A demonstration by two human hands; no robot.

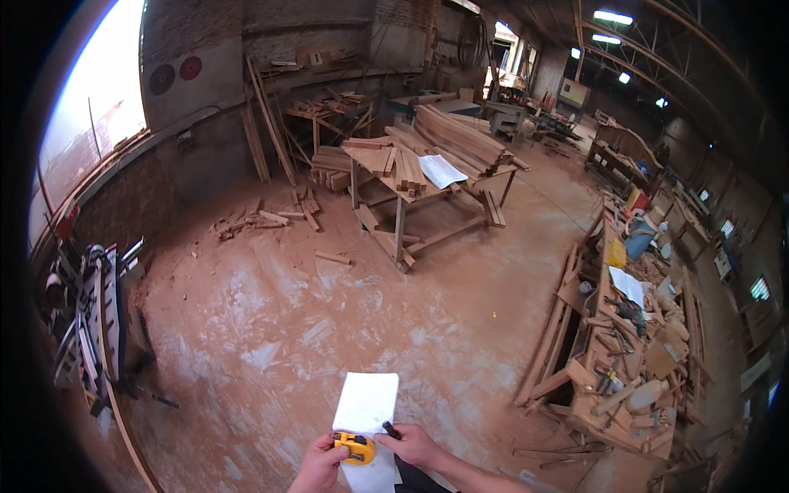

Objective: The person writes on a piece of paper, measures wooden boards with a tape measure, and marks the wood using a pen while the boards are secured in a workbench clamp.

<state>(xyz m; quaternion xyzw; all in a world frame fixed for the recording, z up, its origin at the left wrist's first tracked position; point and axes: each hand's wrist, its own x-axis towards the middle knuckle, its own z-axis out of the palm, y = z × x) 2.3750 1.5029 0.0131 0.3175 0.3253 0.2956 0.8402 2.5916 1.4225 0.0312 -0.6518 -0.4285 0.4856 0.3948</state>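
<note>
At the bottom centre, my left hand (320, 457) is closed on a yellow and black tape measure (359, 449), which lies over the white paper sheets (368, 398). My right hand (408, 449) grips the right edge of the paper, with a dark pen or marker (390, 428) held in it. Marks on the top sheet are too faint to make out.
A wooden table (403, 200) ahead carries stacked boards and a paper. A cluttered bench (612, 371) runs along the right, with wood, tools and containers. Metal machinery (103, 320) stands at the left. Loose offcuts (271, 218) lie on the dusty floor near the back wall.
</note>
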